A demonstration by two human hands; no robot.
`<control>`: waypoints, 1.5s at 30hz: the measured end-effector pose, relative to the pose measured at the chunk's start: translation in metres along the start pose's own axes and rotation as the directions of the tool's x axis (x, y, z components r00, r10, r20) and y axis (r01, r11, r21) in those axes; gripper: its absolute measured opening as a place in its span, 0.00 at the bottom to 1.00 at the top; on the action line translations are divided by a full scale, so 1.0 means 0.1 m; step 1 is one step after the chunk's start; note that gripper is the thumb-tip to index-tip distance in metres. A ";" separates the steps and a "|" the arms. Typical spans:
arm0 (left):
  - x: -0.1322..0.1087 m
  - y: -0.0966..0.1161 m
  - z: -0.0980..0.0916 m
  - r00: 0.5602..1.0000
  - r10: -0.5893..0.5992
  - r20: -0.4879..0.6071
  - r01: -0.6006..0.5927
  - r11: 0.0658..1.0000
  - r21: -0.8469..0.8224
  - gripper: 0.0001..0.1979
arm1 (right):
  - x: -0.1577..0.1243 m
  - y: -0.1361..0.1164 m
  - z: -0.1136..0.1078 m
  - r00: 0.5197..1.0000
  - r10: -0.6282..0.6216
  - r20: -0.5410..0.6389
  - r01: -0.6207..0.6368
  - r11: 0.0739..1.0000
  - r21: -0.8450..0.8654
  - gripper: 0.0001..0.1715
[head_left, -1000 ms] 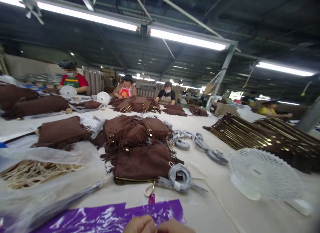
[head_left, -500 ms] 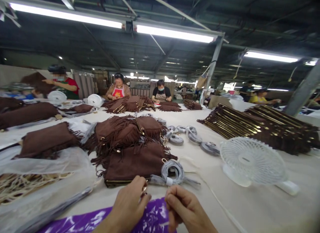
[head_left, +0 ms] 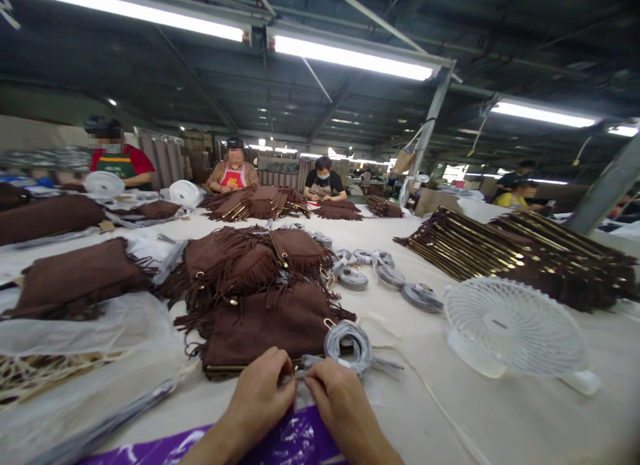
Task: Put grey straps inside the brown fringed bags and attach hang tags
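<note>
Just in front of me, my left hand [head_left: 265, 390] and my right hand [head_left: 339, 400] meet with fingers pinched, thumbs almost touching. A tiny metallic glint shows between the fingertips; what they grip is too small to make out. Right beyond them lies a flat brown fringed bag [head_left: 265, 325] with a gold zipper along its near edge. A coiled strap in grey wrapping [head_left: 367, 348] rests at the bag's right corner, partly behind my right fingers. Below my wrists is shiny purple plastic [head_left: 295, 438].
More brown fringed bags [head_left: 230, 258] are piled behind. Several wrapped strap coils [head_left: 353, 278] trail rightward. At right stand a clear plastic fan [head_left: 515, 325] and a stack of gold-edged bags [head_left: 465, 242]. Clear plastic [head_left: 125, 372] covers netting at left. Co-workers [head_left: 327, 182] sit across the table.
My right hand has moved left and forward, closing the gap to my left hand. At the far left, a co-worker has lowered a brown piece that was held up.
</note>
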State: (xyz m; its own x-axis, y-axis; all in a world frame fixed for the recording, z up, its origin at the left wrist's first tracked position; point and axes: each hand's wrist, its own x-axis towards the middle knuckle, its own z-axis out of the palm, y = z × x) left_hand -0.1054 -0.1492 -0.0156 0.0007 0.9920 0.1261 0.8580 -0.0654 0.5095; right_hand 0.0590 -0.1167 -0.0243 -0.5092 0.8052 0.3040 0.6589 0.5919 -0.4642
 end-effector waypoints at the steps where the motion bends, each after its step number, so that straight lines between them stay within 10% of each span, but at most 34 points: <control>1: 0.00 0.00 0.00 1.000 -0.001 -0.002 0.001 1.000 -0.018 0.04 | 0.01 -0.01 0.01 1.000 0.002 -0.005 -0.002 1.000 -0.012 0.10; 12: 0.06 -0.07 -0.03 0.994 0.007 0.108 0.039 0.909 -0.416 0.10 | 0.06 0.03 0.18 0.998 0.022 -0.051 -0.011 0.978 0.207 0.10; 22: 0.12 0.22 -0.50 0.964 0.255 -0.068 -0.260 0.963 -0.076 0.12 | 0.27 -0.10 -0.08 0.942 -0.209 -0.263 0.295 0.887 0.355 0.08; 26: 0.10 -0.03 -0.74 0.955 0.297 0.000 -0.296 0.952 0.077 0.12 | 0.41 -0.05 -0.28 0.914 -0.256 -0.313 0.328 0.923 0.202 0.10; 31: 0.07 -0.60 -0.71 0.972 0.168 0.163 -0.210 0.932 0.295 0.03 | 0.36 0.10 -0.34 0.906 -0.421 -0.048 0.424 0.898 0.116 0.11; 37: 0.26 -0.67 -0.65 0.996 0.085 0.035 -0.092 0.957 0.275 0.09 | 0.39 0.06 -0.22 0.878 -0.355 0.322 0.365 0.931 0.031 0.08; 45: 0.44 -0.82 -0.59 0.996 0.056 -0.073 -0.047 0.991 0.122 0.09 | 0.80 -0.28 -0.07 0.894 -0.245 0.375 0.206 0.968 0.140 0.07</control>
State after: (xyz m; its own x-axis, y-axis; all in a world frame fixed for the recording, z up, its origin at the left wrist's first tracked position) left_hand -0.2060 -0.1063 -0.0019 0.0114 0.9762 0.2166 0.9134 -0.0984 0.3951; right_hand 0.0040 -0.0684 0.0189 -0.8241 0.5617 0.0734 0.4558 0.7344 -0.5030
